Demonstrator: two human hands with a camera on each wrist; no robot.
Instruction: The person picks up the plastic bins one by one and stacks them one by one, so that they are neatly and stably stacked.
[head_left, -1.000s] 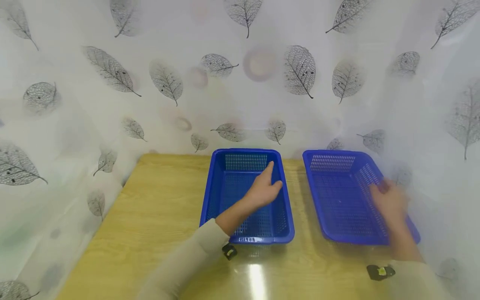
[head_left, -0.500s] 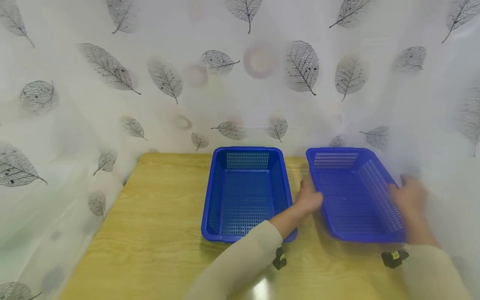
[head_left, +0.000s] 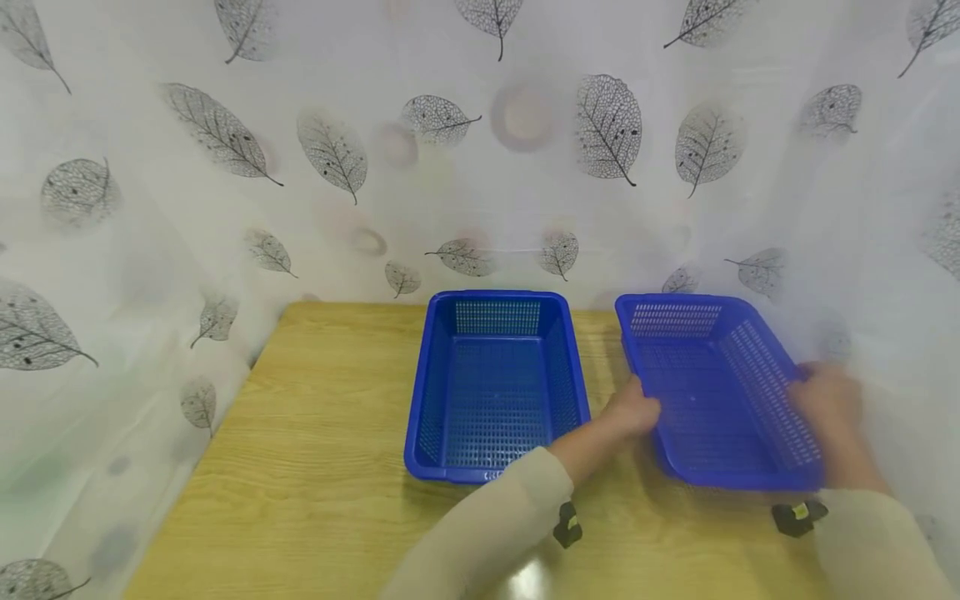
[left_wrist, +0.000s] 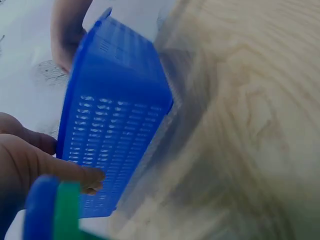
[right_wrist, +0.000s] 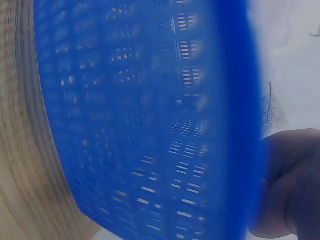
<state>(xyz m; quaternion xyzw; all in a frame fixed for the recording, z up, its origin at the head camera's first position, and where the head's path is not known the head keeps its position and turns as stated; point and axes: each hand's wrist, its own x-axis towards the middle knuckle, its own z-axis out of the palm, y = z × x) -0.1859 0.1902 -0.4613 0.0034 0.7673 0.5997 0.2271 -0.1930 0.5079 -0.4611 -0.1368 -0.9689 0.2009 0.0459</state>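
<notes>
A blue plastic basket (head_left: 693, 396) with slotted walls stands at the right of the table, held from both sides. My left hand (head_left: 633, 410) grips its left rim; in the left wrist view the fingers of that left hand (left_wrist: 45, 160) lie along the outer slotted wall, with the thumb over the rim. My right hand (head_left: 831, 407) holds the opposite rim, slightly blurred. Seen from the right wrist, the basket wall (right_wrist: 125, 115) fills most of the view and the right hand (right_wrist: 295, 185) is at its rim. Nothing lies inside this basket.
A second, darker blue basket (head_left: 495, 392) stands just left of the held one, also with nothing in it. My left forearm crosses its near right corner. The wooden table (head_left: 315, 433) meets a leaf-patterned curtain (head_left: 450, 192) at the back and sides.
My left hand has moved right, from over the darker basket to the left rim of the other one. The right hand and that basket have shifted slightly to the right.
</notes>
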